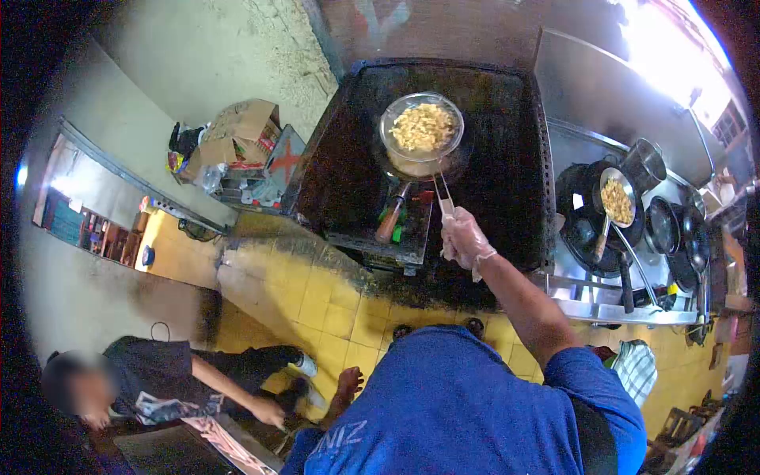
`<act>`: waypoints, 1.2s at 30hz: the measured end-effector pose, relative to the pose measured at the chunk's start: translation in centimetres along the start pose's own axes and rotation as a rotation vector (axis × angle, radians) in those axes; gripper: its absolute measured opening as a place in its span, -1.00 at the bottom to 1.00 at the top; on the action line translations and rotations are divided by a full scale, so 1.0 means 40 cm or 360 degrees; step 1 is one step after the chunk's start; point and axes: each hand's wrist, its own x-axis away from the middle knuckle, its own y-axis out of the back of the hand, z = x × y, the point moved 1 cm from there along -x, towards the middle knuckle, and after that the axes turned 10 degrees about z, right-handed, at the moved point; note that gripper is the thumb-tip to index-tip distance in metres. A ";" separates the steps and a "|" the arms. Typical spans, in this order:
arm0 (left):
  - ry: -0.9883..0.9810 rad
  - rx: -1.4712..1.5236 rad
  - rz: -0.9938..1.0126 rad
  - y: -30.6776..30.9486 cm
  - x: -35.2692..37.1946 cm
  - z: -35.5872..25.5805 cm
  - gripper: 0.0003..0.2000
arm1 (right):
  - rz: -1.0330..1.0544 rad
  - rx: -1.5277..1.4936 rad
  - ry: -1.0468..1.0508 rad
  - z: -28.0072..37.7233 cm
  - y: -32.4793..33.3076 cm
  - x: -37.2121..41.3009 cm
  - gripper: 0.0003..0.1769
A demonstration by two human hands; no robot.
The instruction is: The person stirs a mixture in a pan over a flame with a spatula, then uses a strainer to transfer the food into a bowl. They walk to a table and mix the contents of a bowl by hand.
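My right hand (465, 240), in a clear plastic glove, grips the thin metal handle of a round wire strainer (421, 128). The strainer is full of pale yellow food pieces and hangs over a dark pan whose orange handle (391, 222) points toward me. Both are above the black flat griddle (495, 158). My arm reaches forward from a blue sleeve. My left hand does not show.
To the right, a steel stove (625, 313) carries several dark woks, one pan of yellow food (617, 200) and a metal pot (645, 163). A cardboard box (242, 127) sits left of the griddle. Another person (166, 384) crouches on the yellow tiled floor at lower left.
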 end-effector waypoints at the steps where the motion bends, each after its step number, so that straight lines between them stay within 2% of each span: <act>1: 0.0000 0.0002 0.0000 -0.005 0.005 -0.008 -0.83 | -0.0049 0.0104 -0.0069 -0.004 -0.006 0.001 -0.85; 3: 0.0064 -0.0489 0.0001 -0.005 0.000 -0.025 -0.82 | -0.0015 0.0027 0.0030 0.020 0.019 0.001 -0.82; 4: 0.0112 -0.0228 0.0043 -0.009 0.004 -0.026 -0.82 | -0.0021 -0.0062 -0.0007 0.028 0.031 -0.001 -0.82; 5: 0.0116 -0.0215 0.0046 -0.008 -0.004 -0.015 -0.82 | -0.0027 -0.0151 -0.0053 0.029 0.037 -0.001 -0.83; 7: 0.0053 -0.0513 0.0010 0.007 -0.029 0.030 -0.80 | -0.0087 -0.0049 -0.0092 0.020 0.003 0.003 -0.83; 8: -0.0106 -0.0490 -0.0012 0.004 -0.033 0.039 -0.80 | -0.0149 0.0047 -0.0105 0.018 -0.009 0.003 -0.84; 11: -0.0011 -0.0688 0.0146 0.012 -0.033 0.016 -0.81 | 0.0018 -0.0045 -0.0081 0.055 0.058 -0.020 -0.82; 12: -0.0005 -0.0679 0.0151 0.002 -0.028 0.004 -0.81 | -0.0031 -0.0047 -0.0141 0.113 0.033 0.016 -0.82; 13: 0.0050 -0.0627 0.0091 -0.007 -0.025 -0.006 -0.82 | -0.0067 0.0108 -0.0051 0.131 0.019 0.026 -0.80; 15: 0.0117 -0.0575 0.0033 -0.007 -0.033 0.016 -0.83 | -0.0024 0.0128 0.0056 0.157 -0.005 0.043 -0.82; 17: 0.0195 -0.0002 -0.0023 -0.008 -0.055 0.044 -0.82 | -0.0025 0.0223 0.0145 0.167 0.000 0.038 -0.81; 18: 0.0202 0.0001 -0.0023 -0.007 -0.051 0.042 -0.82 | -0.0025 0.0315 0.0240 0.170 0.000 0.037 -0.80; 21: 0.0080 -0.0604 0.0042 -0.019 -0.020 -0.029 -0.80 | -0.0040 0.0118 0.0219 0.172 -0.017 0.050 -0.80; 22: 0.0076 -0.0564 -0.0052 -0.037 0.013 -0.054 -0.79 | -0.0079 0.0245 0.0202 0.165 -0.023 0.052 -0.77; 23: 0.0068 -0.0559 -0.0052 -0.043 0.020 -0.071 -0.79 | 0.0010 0.0085 0.0131 0.116 -0.002 0.031 -0.76; 25: 0.0010 -0.1324 0.0131 -0.051 0.017 -0.090 -0.73 | 0.0063 0.0259 0.0024 0.064 0.022 0.020 -0.78; 26: -0.0644 -0.2616 0.0449 0.018 -0.061 -0.007 -0.77 | 0.0064 0.0137 0.0041 0.050 0.033 0.014 -0.78; 27: -0.0652 -0.2612 0.0438 -0.003 -0.048 -0.033 -0.77 | 0.0071 0.0145 0.0048 0.055 0.036 0.014 -0.78; 29: 0.0091 -0.0577 -0.0025 -0.023 -0.026 -0.043 -0.83 | 0.0035 0.0150 -0.0052 0.067 0.036 0.024 -0.78; 31: 0.0065 -0.0538 -0.0008 -0.017 -0.045 -0.018 -0.85 | 0.0066 0.0013 -0.0029 0.080 0.021 0.038 -0.78; 33: 0.0048 -0.0500 0.0005 -0.002 -0.041 -0.002 -0.86 | 0.0038 0.0154 0.0184 0.112 0.002 0.048 -0.79; 35: -0.0311 -0.1303 0.0227 0.001 -0.034 -0.023 -0.83 | 0.0031 0.0223 0.0205 0.127 -0.007 0.054 -0.80; 36: -0.0005 -0.0566 0.0032 -0.018 -0.038 -0.017 -0.84 | 0.0050 0.0200 0.0206 0.128 -0.008 0.055 -0.81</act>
